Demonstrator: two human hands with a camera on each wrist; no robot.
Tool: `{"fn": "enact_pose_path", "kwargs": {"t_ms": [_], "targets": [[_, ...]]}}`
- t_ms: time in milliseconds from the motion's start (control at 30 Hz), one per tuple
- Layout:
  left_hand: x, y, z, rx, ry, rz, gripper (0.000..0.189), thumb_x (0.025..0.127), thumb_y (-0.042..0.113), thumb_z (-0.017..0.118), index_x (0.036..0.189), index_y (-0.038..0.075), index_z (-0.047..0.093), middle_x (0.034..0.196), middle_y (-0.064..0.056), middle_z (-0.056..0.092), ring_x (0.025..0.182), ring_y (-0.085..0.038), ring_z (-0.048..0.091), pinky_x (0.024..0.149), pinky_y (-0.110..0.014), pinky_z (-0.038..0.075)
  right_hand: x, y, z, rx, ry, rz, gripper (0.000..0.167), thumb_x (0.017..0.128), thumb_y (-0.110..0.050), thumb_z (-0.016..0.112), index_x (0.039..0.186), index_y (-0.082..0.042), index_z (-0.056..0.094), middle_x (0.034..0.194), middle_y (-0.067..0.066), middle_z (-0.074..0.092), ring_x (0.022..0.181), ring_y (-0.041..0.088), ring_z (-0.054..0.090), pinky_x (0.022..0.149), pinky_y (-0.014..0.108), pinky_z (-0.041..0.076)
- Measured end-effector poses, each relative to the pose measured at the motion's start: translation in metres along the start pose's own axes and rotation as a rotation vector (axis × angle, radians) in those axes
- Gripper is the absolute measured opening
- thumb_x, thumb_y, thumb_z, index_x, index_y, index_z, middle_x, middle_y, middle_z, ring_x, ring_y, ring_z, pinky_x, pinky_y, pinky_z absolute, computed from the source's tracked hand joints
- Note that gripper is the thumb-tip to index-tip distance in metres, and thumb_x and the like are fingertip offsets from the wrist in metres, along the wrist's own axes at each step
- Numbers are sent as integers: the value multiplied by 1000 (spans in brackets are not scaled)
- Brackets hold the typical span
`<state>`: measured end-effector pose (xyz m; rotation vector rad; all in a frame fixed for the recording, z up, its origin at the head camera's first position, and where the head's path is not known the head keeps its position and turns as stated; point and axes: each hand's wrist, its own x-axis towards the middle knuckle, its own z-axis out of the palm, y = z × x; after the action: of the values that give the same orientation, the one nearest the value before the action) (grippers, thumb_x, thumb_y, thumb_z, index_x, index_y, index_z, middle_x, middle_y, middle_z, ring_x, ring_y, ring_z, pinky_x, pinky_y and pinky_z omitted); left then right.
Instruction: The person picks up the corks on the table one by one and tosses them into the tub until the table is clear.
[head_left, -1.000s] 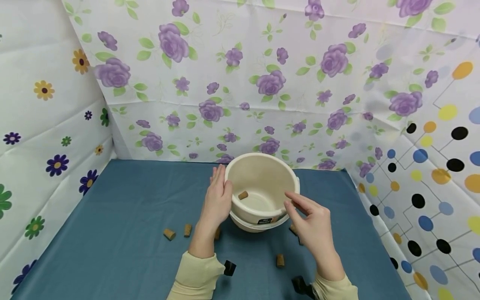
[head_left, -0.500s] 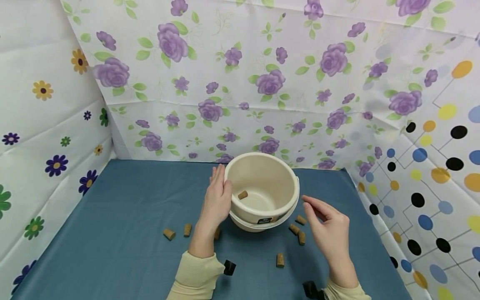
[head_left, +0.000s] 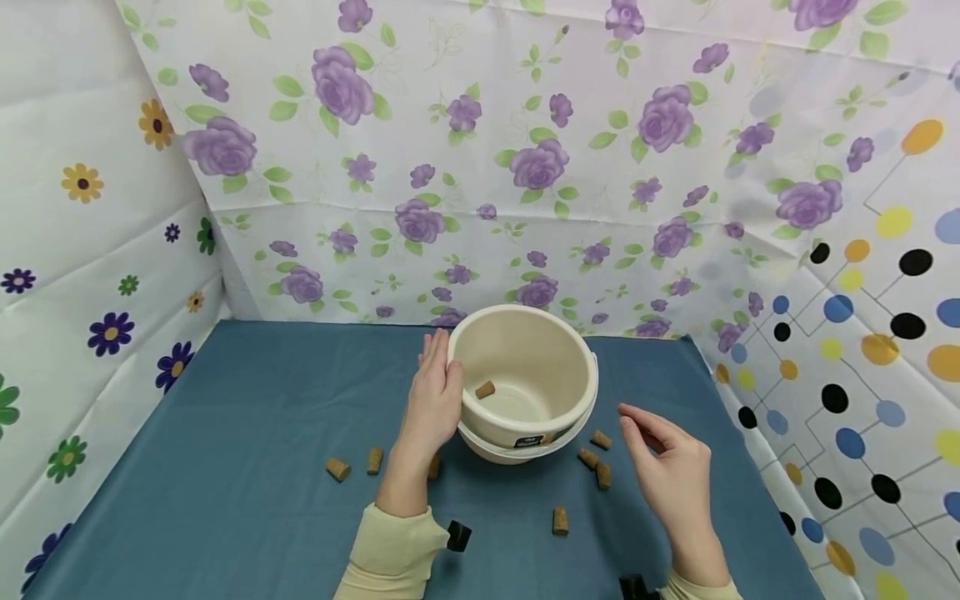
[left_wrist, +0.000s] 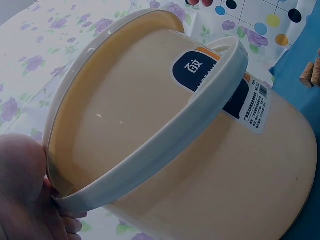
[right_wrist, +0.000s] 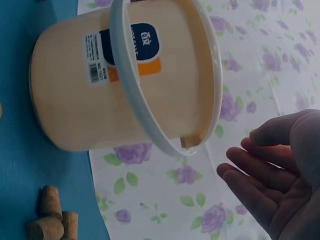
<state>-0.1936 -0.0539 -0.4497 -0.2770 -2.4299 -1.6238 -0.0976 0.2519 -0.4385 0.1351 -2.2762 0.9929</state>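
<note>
1. The left hand [head_left: 431, 392] had not shifted over the last second: straight fingers lay against the left side of the cream bucket [head_left: 525, 346], the thumb near the rim, touching rather than wrapped round it.
2. The bucket, just right of that hand, had kept its place, and so had the cork inside it [head_left: 485, 389].
3. The right hand [head_left: 675, 471] had changed most. A second earlier its fingertips were at the bucket's right rim; half a second earlier they were beside it; now they were farther right, apart from it. Thumb and fingers reached out loosely, with a gap between them in the right wrist view, and held nothing.
4. Eight corks showed in the head view: three on the left, one in the bucket, four on the right. There was one bucket, with one white handle [left_wrist: 150, 157].
5. Left of the left forearm lay an outer cork [head_left: 338, 468] and an upright-looking cork [head_left: 374, 461]; a half-hidden cork [head_left: 434, 467] peeped out just right of its wrist.
6. The cork inside the bucket sat right of the left hand's thumb, across the bucket from the right hand.
7. Left of the right hand, a cluster of three corks [head_left: 588, 458] now lay uncovered; a nearer cork [head_left: 560, 521] lay farther left, closer to the person.
</note>
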Motion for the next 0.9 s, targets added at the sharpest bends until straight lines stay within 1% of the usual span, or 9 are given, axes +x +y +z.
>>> {"fn": "enact_pose_path", "kwargs": {"t_ms": [200, 300, 367, 500, 600, 700, 800, 900], "targets": [[0, 0, 0, -5, -5, -3, 59, 115, 21, 38, 169, 0, 26, 176, -10, 20, 164, -18, 3, 133, -46, 4, -3, 5, -3, -70, -18, 58, 17, 98, -7, 79, 114, -6, 85, 106, 5, 82, 91, -12, 67, 80, 10, 56], [1, 0, 0, -3, -9, -9, 59, 115, 21, 38, 169, 1, 25, 177, -9, 20, 164, -17, 3, 133, -45, 5, -5, 8, -4, -97, -31, 85, 17, 97, -8, 80, 114, -7, 85, 105, 5, 82, 89, -9, 68, 79, 11, 57], [1, 1, 0, -3, -9, -12, 59, 115, 22, 38, 169, 2, 25, 177, -8, 20, 164, -16, 3, 133, -45, 4, -7, 9, -4, -111, -45, 108, 18, 98, -9, 80, 114, -8, 85, 105, 5, 82, 89, -3, 72, 78, 11, 57], [1, 0, 0, -3, -10, -10, 59, 116, 22, 37, 169, 3, 24, 177, -8, 20, 164, -16, 3, 133, -45, 4, -10, 11, -4, -139, -89, 163, 19, 100, -15, 78, 116, -9, 85, 106, 6, 82, 89, 15, 78, 75, 4, 52], [1, 0, 0, -4, -7, -7, 58, 116, 22, 37, 169, 2, 24, 177, -8, 20, 164, -17, 3, 133, -47, 5, -12, 13, -4, -157, -123, 192, 21, 102, -19, 76, 119, -8, 84, 108, 8, 81, 92, 23, 79, 74, 3, 50], [0, 0, 0, -8, -4, -6, 58, 116, 22, 37, 169, 2, 24, 177, -8, 20, 164, -17, 3, 133, -49, 6, -13, 15, -4, -174, -143, 213, 22, 103, -21, 75, 119, -8, 84, 109, 9, 81, 93, 23, 79, 73, 8, 54], [0, 0, 0, -10, -7, -6, 58, 116, 22, 37, 169, 2, 25, 177, -9, 20, 164, -17, 3, 133, -48, 5, -15, 16, -4, -188, -155, 228, 22, 103, -21, 75, 119, -8, 84, 109, 10, 81, 94, 23, 79, 73, 18, 61], [0, 0, 0, -12, -4, 0, 58, 116, 21, 37, 169, 0, 25, 176, -9, 20, 164, -17, 3, 133, -47, 5, -16, 17, -3, -194, -163, 236, 22, 103, -21, 75, 119, -8, 84, 109, 10, 81, 94, 23, 79, 74, 26, 64]]}}
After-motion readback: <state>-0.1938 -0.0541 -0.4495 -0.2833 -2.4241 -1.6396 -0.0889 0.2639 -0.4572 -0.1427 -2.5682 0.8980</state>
